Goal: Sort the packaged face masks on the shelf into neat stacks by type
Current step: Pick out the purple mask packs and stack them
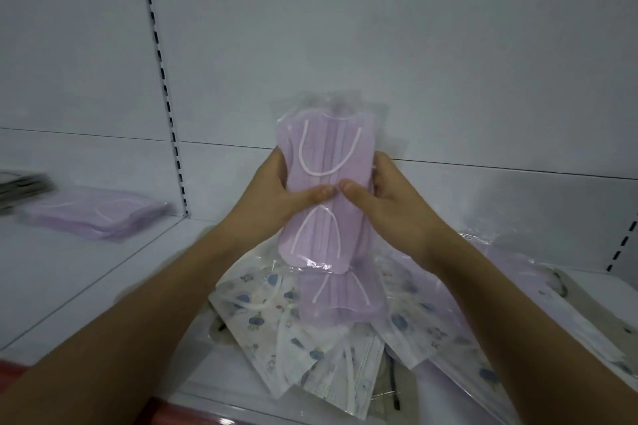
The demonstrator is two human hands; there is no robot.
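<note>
A clear pack of lilac face masks (328,155) stands upright above the shelf, held from both sides. My left hand (279,197) grips its left edge with the thumb across the front. My right hand (390,200) grips the right edge, thumb meeting the left thumb at the pack's middle. Below it lies a mixed pile: another lilac pack (340,297), white packs with a blue print (262,314) and more at the right (421,328). A flat stack of lilac packs (96,214) lies on the shelf at far left.
The white shelf board (69,286) runs from left to right, with a white back panel and a slotted upright (165,86) behind. A dark stack of packs (20,186) lies at the far left edge. A red shelf edge (13,369) shows at the bottom left.
</note>
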